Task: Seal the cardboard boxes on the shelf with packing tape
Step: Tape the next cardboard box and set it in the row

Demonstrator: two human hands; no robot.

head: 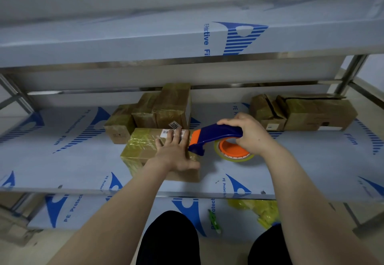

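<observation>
My left hand (176, 152) lies flat with straight fingers on top of the box (143, 150), pinning it to the shelf (291, 171). My right hand (247, 134) is curled tight round the handle of the tape dispenser (216, 135). The dispenser's nose meets the box's edge just beside my left fingertips, with the tape roll (232, 150) hanging under my right palm.

The box looks light and fairly stiff, but its glossy taped skin will be slippery, so I judge a flat press from above better than gripping the sides. Its long axis seems to run across me, left to right, with the label end beyond my fingertips. The dispenser lies along the same line, blade toward my left hand and handle away.

Past my left hand sit the taped boxes (162, 107) — past my right, the open boxes (301, 111).
</observation>
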